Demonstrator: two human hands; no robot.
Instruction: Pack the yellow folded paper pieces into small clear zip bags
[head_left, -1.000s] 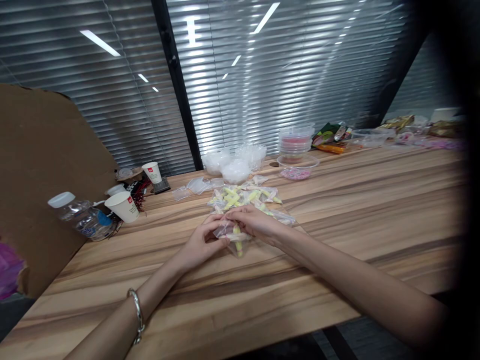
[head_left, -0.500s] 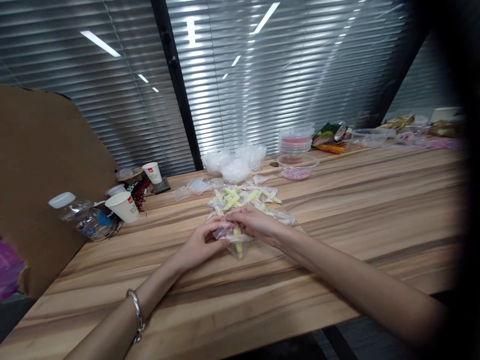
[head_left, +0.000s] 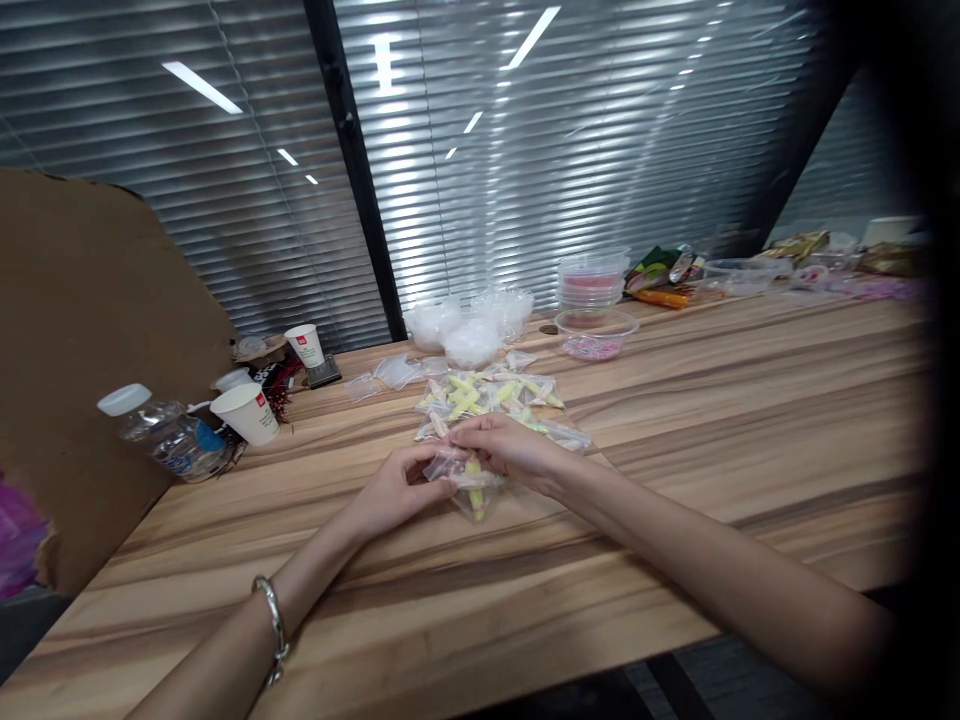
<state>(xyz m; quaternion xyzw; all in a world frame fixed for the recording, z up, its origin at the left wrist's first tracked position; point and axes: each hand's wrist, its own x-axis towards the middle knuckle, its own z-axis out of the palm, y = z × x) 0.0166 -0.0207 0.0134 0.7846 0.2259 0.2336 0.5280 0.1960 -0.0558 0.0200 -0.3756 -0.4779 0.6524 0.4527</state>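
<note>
A small clear plastic bag (head_left: 475, 496) with yellow and pale pieces inside lies on the wooden table under my hands. My left hand (head_left: 405, 487) grips its left side, thumb on the near face and fingers behind. At the bag's top edge, the fingertips of my right hand (head_left: 495, 442) are pinched on the plastic. Just beyond my hands is a pile of similar filled bags (head_left: 465, 396), partly covered by my right hand. Behind that pile, several flat, clear bags (head_left: 399, 371) are spread on the table.
Bunched white, translucent plastic (head_left: 472, 340) stands at the back. To its right are a clear tub (head_left: 598, 335) with pink bits and stacked tubs (head_left: 592, 278). Paper cups (head_left: 247, 414) and a plastic bottle (head_left: 180, 440) stand left, beside a cardboard sheet (head_left: 90, 330).
Both hands stay at the bag, with only a slight shift of the fingers along its top edge. Everything else looks the same.
</note>
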